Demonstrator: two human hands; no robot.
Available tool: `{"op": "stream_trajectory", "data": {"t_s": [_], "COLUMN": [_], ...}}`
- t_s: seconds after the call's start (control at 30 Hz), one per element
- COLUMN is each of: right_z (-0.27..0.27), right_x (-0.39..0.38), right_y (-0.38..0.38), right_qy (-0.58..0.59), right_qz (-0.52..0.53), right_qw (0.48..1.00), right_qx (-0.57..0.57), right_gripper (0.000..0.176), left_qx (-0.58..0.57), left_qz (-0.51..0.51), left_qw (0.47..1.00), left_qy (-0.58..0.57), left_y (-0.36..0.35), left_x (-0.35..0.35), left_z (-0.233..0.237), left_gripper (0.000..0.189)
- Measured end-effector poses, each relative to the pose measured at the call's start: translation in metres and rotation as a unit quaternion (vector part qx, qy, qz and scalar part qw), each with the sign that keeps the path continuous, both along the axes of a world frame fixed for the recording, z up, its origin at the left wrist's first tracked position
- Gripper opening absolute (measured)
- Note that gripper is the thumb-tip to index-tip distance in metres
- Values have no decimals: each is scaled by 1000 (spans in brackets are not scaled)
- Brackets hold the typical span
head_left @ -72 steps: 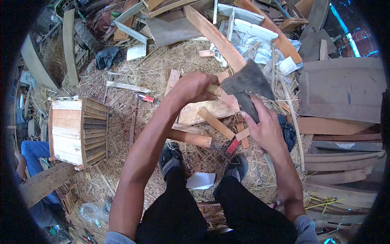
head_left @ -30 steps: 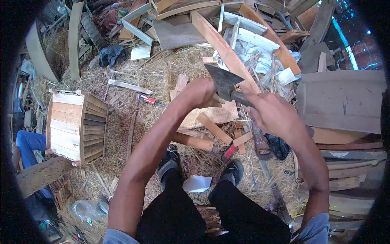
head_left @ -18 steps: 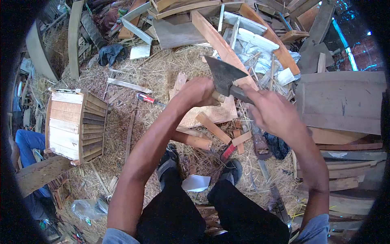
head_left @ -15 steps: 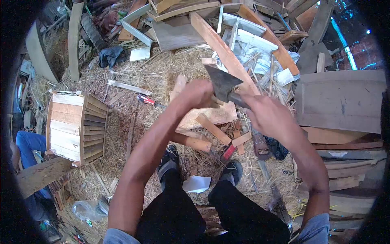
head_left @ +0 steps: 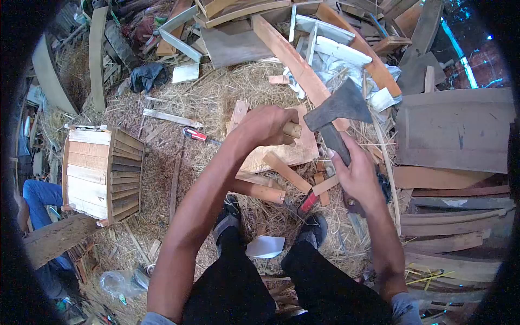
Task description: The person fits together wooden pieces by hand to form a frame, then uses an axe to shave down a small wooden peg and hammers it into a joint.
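Observation:
In the head view, my right hand (head_left: 357, 168) grips the handle of a hatchet (head_left: 342, 108), whose broad dark blade is raised and points up and to the right. My left hand (head_left: 269, 125) is closed around a short wooden stick (head_left: 292, 129); its cut end faces the hatchet, with a gap between them. Below both hands lies a pale board (head_left: 281, 155). Loose wooden blocks (head_left: 286, 172) rest near it, beside a red-handled tool (head_left: 309, 202) partly hidden by wood.
A slatted wooden tub (head_left: 100, 172) lies at left, near another person's blue-trousered leg (head_left: 42, 197). A red screwdriver (head_left: 195, 134) is on the straw. Curved planks (head_left: 455, 222) are stacked at right, and a long plank (head_left: 292, 59) leans ahead.
The hatchet has swung up and to the right, away from the stick, and its blade has turned. My left hand has stayed nearly in place, with the stick's end now showing.

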State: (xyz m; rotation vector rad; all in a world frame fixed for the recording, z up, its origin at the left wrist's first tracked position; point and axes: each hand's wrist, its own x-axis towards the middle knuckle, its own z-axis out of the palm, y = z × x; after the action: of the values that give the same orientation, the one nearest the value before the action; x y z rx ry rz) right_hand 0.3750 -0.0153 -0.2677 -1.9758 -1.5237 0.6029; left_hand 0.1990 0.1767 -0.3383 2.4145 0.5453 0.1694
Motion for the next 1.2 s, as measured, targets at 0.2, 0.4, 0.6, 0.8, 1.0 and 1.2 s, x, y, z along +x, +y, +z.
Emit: {"op": "stream_trajectory", "data": {"t_s": [0.2, 0.4, 0.6, 0.8, 1.0, 1.2], "right_z": [4, 12, 29, 50, 44, 40], "right_x": [-4, 7, -6, -6, -5, -11], "right_y": [0, 12, 14, 13, 17, 19], "right_qy": [-22, -132, -147, -170, -184, -136], "right_qz": [12, 114, 109, 103, 121, 101], "right_qw": [1000, 984, 983, 972, 970, 984], "right_qx": [-4, -24, -23, -129, -98, -51], "right_gripper": [46, 46, 48, 48, 48, 47], "left_qx": [8, 41, 31, 45, 19, 2], "left_qz": [0, 9, 9, 16, 18, 14], "left_qw": [1000, 999, 999, 999, 999, 1000], "left_qy": [-22, -8, 5, 22, 28, -10], "left_y": [3, 3, 2, 0, 2, 3], "left_x": [0, 1, 0, 0, 0, -1], "left_z": [-7, -2, -5, 6, 8, 2], "left_gripper": [47, 49, 47, 42, 47, 43]}}
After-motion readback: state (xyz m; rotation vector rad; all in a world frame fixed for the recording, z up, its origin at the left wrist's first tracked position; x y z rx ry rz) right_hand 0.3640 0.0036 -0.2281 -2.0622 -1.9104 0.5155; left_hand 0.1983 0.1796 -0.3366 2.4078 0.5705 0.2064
